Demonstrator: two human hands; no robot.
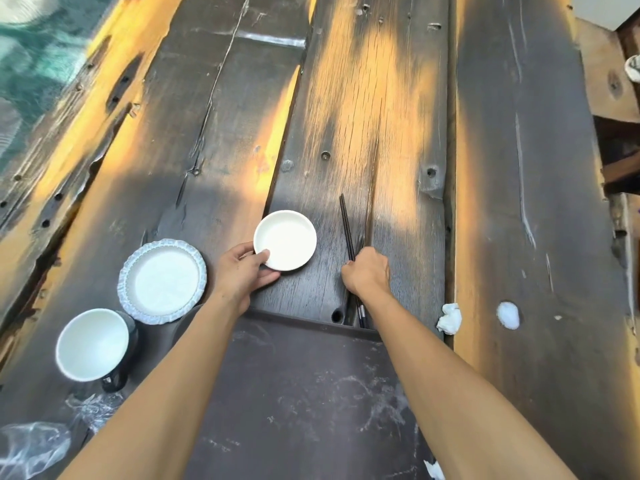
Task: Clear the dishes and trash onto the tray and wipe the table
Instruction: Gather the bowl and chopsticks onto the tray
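Long plank table [381, 98] of dark, weathered wood, with worn amber patches, knots and bolt holes, running away from the camera. Dark rectangular tray [294, 393], scuffed with pale marks, at the near edge between the two bare forearms. Ruffled-rim plate [162, 280], white with a blue-grey edge, left of the tray's far corner. White bowl [92, 344] nearer the camera than that plate, beside a dark cup [119, 372] partly hidden behind it. Crumpled clear plastic wrap [34, 445] at the lower left corner. Small white dish [285, 240] just beyond the tray's far rim, resting on or just above the wood; which of the two, not determinable. Left hand [242, 271] pinched on the dish's near left edge, thumb over the rim, fingers under it. Right hand [369, 273] curled closed around a pair of dark chopsticks [347, 230], tips pointing away along the plank, butt ends emerging below the wrist at the tray's far rim. Crumpled white tissue [449, 318] on the table just right of the right forearm. Small white wad [508, 315] further right, apart from the tissue. Another scrap of white paper [434, 470] at the bottom edge, cut off by the frame.
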